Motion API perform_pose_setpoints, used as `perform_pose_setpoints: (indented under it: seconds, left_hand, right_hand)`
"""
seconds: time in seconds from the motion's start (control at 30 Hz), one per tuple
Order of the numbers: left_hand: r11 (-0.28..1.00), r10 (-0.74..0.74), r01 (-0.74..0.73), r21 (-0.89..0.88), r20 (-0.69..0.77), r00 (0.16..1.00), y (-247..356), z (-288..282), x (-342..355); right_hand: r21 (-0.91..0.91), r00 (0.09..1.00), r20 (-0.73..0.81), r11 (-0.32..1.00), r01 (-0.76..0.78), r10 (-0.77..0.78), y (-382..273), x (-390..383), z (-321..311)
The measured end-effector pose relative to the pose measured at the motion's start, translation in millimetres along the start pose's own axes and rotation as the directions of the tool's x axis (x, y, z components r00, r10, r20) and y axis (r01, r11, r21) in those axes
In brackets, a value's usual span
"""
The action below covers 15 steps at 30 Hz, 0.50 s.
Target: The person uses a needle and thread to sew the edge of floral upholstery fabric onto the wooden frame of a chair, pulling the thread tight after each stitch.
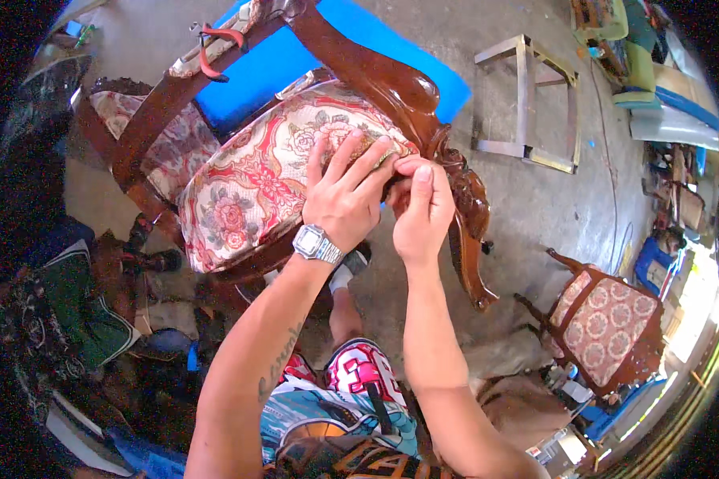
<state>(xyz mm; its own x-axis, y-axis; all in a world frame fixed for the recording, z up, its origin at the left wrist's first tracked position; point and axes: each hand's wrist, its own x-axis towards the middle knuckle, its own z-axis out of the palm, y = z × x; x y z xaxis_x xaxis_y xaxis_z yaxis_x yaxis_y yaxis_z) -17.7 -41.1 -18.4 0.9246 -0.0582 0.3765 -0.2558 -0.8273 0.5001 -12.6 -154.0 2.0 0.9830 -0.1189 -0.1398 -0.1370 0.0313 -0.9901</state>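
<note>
A carved, glossy dark-wood armchair [375, 48] lies before me, its padded seat [252, 191] covered in cream and red floral fabric. My left hand [345, 191] rests flat on that fabric, fingers stretched toward the seat's right corner; a metal watch [315, 243] is on its wrist. Just beside it, my right hand [425, 203] is closed in a pinch at the fabric edge by the carved front leg [470, 199]. The fingers hide exactly what they pinch, but cloth seems to be between them. Red-handled pincers [217, 49] hang over the chair's upper rail.
A blue sheet-like surface [447, 88] lies behind the armchair. A bare stool frame [527, 104] stands on the concrete floor at the far right. Another upholstered chair [607, 327] is at the right. Dark fabric [88, 307] is piled at left, and a cable [603, 136] crosses the floor.
</note>
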Motion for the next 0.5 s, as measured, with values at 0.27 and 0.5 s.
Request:
perform_pose_setpoints:
  seconds: [0.27,0.5]
  left_hand:
    - [1.000,-0.011,0.011,-0.009,0.004,1.000,1,1,0]
    - [1.000,-0.001,0.001,-0.021,0.006,1.000,3,0,2]
  right_hand:
    - [0.186,0.963,-0.251,0.971,0.152,-0.102,12,-17,7]
    - [-0.243,0.947,-0.219,0.953,0.179,-0.234,25,-27,-8]
